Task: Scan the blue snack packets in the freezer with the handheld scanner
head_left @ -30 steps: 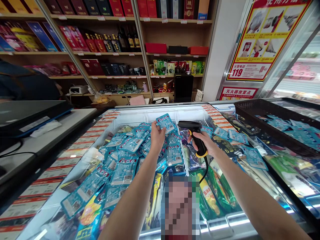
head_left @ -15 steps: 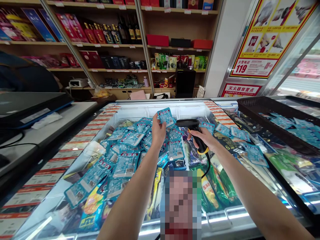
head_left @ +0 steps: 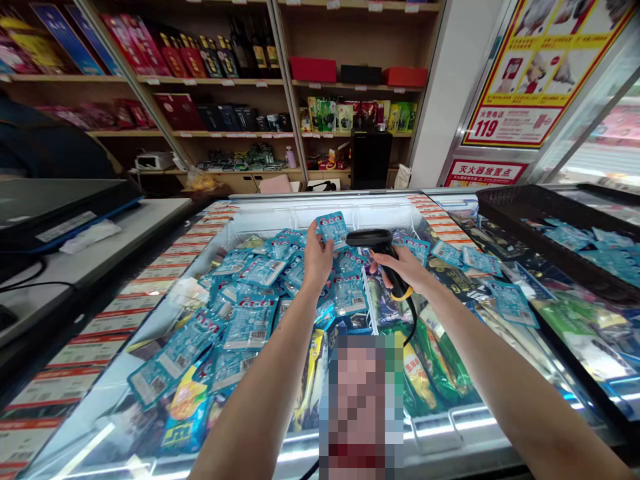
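Note:
My left hand (head_left: pixel 318 257) pinches a small blue packet (head_left: pixel 332 228) by its left edge, holding it up over the freezer. In my right hand (head_left: pixel 403 268) is a black and yellow barcode scanner (head_left: pixel 373 239), gripped by its handle with the head pointing left at the packet, a small gap apart. Its cable hangs down below the handle. Beneath my left forearm, a heap of similar blue packets (head_left: pixel 261 269) lies on the freezer's glass top (head_left: pixel 280 208). Several more blue packets (head_left: pixel 513 303) lie to the right of the scanner.
A dark brown plastic basket (head_left: pixel 505 207) with blue packets stands at the right. To the left, a counter (head_left: pixel 165 213) bears a black device (head_left: pixel 60 210). Shelves (head_left: pixel 200 80) with bottles and boxes line the back. Wrapped ice creams (head_left: pixel 420 373) show through the glass.
The scanner has shifted slightly left and up, closer to the packet, its head more level. My left hand keeps hold of the packet almost in place. The view has tilted slightly.

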Motion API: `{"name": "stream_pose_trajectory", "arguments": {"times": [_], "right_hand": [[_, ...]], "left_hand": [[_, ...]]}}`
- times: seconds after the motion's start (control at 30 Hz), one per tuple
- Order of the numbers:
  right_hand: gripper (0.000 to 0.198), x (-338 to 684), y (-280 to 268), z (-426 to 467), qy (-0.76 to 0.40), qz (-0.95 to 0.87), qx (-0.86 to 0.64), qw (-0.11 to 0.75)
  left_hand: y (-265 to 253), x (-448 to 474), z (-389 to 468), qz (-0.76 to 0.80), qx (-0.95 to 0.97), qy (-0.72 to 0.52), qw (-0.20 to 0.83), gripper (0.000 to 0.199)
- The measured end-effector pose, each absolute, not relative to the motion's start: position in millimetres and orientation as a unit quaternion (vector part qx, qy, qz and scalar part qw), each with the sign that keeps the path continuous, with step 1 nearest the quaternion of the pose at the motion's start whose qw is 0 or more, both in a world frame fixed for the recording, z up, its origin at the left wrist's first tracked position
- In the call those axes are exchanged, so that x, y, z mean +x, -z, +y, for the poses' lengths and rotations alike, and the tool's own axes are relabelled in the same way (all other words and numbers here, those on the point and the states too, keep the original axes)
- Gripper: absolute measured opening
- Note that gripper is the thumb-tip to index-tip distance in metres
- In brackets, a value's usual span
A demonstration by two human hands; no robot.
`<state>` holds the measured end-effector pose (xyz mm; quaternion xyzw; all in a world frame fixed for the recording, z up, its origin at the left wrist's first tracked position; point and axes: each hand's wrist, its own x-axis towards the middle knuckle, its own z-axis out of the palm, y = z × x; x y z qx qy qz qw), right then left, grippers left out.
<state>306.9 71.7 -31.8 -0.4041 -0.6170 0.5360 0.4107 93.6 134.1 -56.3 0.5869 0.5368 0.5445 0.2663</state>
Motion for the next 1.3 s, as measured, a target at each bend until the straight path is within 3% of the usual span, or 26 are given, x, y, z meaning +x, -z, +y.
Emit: {"name": "stream_pose_trajectory", "arguments": {"times": [0.6,0.97,1.1,1.3], "right_hand": [[0.038,312.6,34.3,74.6,-0.589,-0.575,-0.387,0.415],[0.035,338.5,43.8,77.1,-0.594,-0.502,-0.367,0.51],[0.032,343.9,42.1,76.5,-0.583,-0.489,-0.347,0.548],[0.029,345.9,39.1,75.7,-0.589,-0.487,-0.312,0.564]], "left_hand": [[62.2,91.7,138.7,0.544,0.607,-0.531,0.235,0.068],[56.9,98.9,129.3,0.572,0.653,-0.479,0.128,0.058],[58.5,102.3,125.2,0.519,0.701,-0.488,0.033,0.056],[47.1,127.2,106.9,0.398,0.848,-0.349,-0.035,0.036]]}}
